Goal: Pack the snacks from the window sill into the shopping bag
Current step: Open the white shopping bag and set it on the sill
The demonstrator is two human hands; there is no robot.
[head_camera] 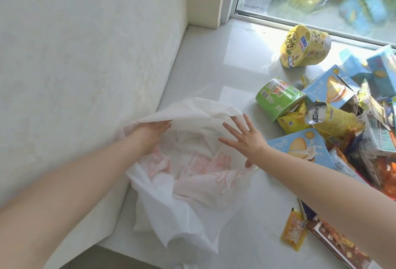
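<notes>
Spreading the shopping bag (192, 183) on the window sill (214, 58), left hand (150, 138) and right hand (244, 140) show a released grip, fingers straight; the snacks (334, 118) lie just right of the nearer right hand.

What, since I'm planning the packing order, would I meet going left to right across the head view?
In order: left hand → right hand → green cup → upper Yuogee biscuit box → blue carton at the right edge.
</notes>
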